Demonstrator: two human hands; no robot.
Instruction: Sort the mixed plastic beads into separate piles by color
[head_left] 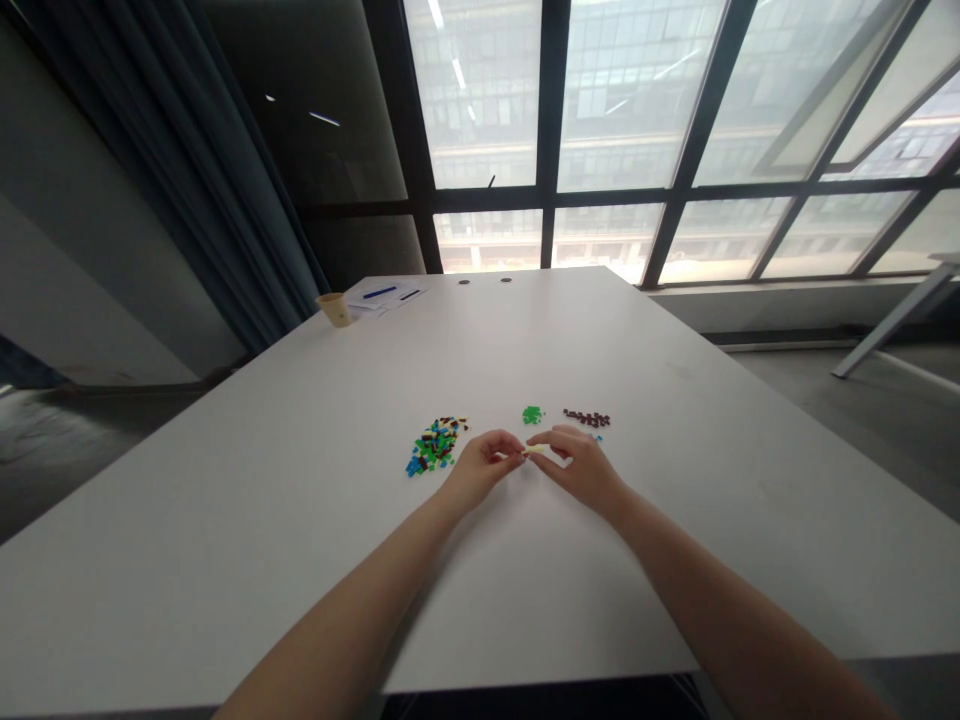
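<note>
**A pale piece held between two hands above a white table**

The pale piece [534, 449] sits in front of the person, between the fingertips of the left hand [491, 458] and the right hand [583, 468]. Its long axis appears to run roughly left to right, in line with the gap between the hands. The left fingertips are together at its left end; the right thumb and forefinger pinch it from the other side. Both hands are thus closed on it, and neither is clearly nearer. The finer detail of the piece is too small to make out.

Just beside the left hand lies a mixed pile of small blocks [435, 447] in green, blue, cream and dark red. Beyond the fingertips is a green heap [532, 414]; to its right, a cluster of dark red blocks [588, 418]. A blue block [598, 437] shows just past the right hand.

Well apart, toward the far left of the table [300, 560], stand a paper cup [337, 312] and, beside it, papers [386, 302] bearing a blue pen [379, 292]. Windows [622, 100] rise behind.
</note>
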